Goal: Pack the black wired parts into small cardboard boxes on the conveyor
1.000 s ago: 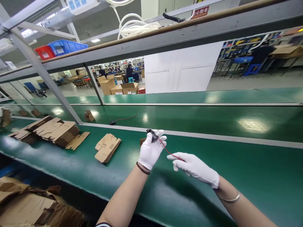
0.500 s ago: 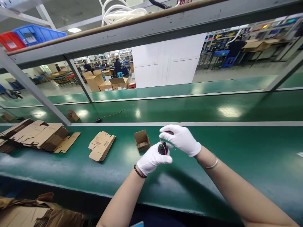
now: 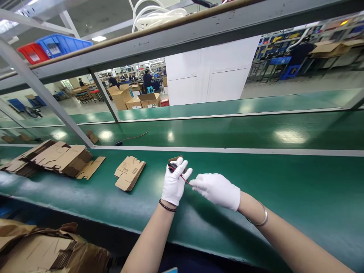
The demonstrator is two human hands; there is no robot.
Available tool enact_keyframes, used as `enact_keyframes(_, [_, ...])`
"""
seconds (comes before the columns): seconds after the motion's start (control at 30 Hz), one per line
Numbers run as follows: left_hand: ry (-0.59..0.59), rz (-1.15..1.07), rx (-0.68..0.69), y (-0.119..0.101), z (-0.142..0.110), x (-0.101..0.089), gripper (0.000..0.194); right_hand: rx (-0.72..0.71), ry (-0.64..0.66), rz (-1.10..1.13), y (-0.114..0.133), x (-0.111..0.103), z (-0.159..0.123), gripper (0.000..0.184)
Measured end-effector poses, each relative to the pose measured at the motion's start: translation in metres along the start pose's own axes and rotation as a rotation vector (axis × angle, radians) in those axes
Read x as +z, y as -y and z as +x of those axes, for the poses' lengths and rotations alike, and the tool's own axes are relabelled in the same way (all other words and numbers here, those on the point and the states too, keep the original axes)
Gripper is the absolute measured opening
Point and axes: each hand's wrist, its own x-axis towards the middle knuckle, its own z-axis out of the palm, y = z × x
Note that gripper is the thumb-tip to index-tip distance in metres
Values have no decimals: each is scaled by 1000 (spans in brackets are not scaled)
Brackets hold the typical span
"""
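Note:
Both my hands wear white gloves over the green bench point(image 3: 256, 182). My left hand point(image 3: 174, 182) is closed on a small black part point(image 3: 171, 168) with a red and black wire point(image 3: 186, 181) trailing from it. My right hand point(image 3: 216, 189) pinches that wire just right of the left hand. A small open cardboard box point(image 3: 175, 159) stands directly behind my left hand, mostly hidden by it.
A flat folded carton point(image 3: 129, 177) lies left of my hands, and a stack of flat cartons point(image 3: 57, 157) sits further left. On the far belt lie a black part with a wire point(image 3: 129, 139) and a small box point(image 3: 91, 136). Crumpled cardboard point(image 3: 42, 246) fills the bottom left.
My left hand has carried the black part forward to the small box. My right hand came down from above the part and now holds the wire to its right.

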Motion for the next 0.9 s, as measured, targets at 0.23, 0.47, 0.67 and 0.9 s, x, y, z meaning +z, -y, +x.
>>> enact_keyframes(0.23, [354, 283, -149, -1, -11, -2, 61, 261, -173, 280, 7, -22, 12, 17])
enact_keyframes(0.47, [197, 550, 72, 3, -8, -4, 45, 576, -266, 842, 11, -2, 22, 50])
enact_keyframes(0.67, [-28, 752, 372, 12, -3, -10, 36, 356, -410, 574, 23, 7, 22, 19])
enact_keyframes(0.9, [-169, 955, 460, 23, -14, -11, 56, 238, -358, 348, 30, 3, 31, 20])
